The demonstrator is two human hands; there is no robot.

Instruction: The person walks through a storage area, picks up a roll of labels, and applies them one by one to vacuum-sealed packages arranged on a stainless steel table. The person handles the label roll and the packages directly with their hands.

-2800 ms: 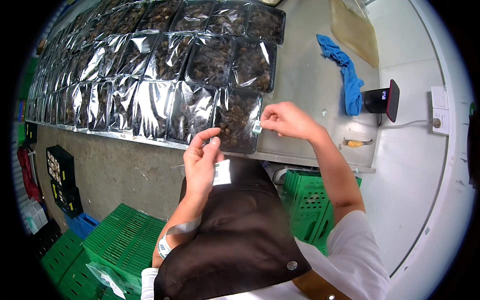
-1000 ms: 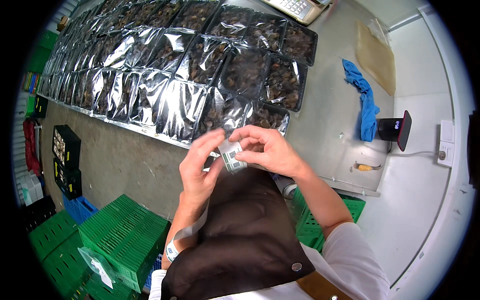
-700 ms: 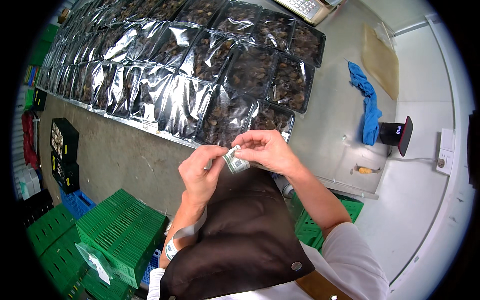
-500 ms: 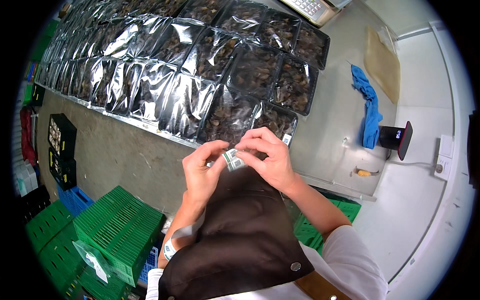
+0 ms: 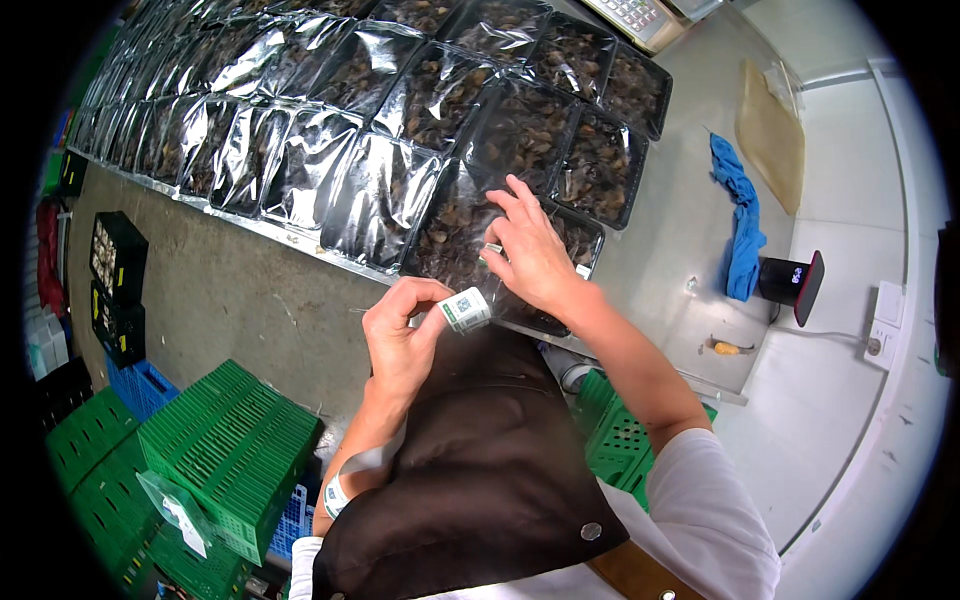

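My left hand (image 5: 400, 335) pinches the end of a strip of white and green labels (image 5: 466, 311) in front of my apron. The strip's tail (image 5: 362, 470) hangs along my left forearm. Over the near row of film-wrapped black trays (image 5: 462, 225), my right hand (image 5: 530, 250) holds a small label (image 5: 489, 252) between thumb and forefinger, its other fingers stretched out. Brown, mushroom-like pieces fill the trays under shiny clear film. The nearest corner tray (image 5: 580, 240) is partly hidden by my right hand.
Rows of wrapped trays cover the steel table's left. On the right lie a blue cloth (image 5: 738, 215), a small dark display (image 5: 790, 280) and a yellow-handled tool (image 5: 730, 348). Green crates (image 5: 225, 450) stand at lower left, another (image 5: 625, 440) under the table. A keypad device (image 5: 635, 15) sits behind.
My right hand has pulled away from the left, a label in its fingers, and moved forward over the trays. My left hand keeps the strip, nearly in place.
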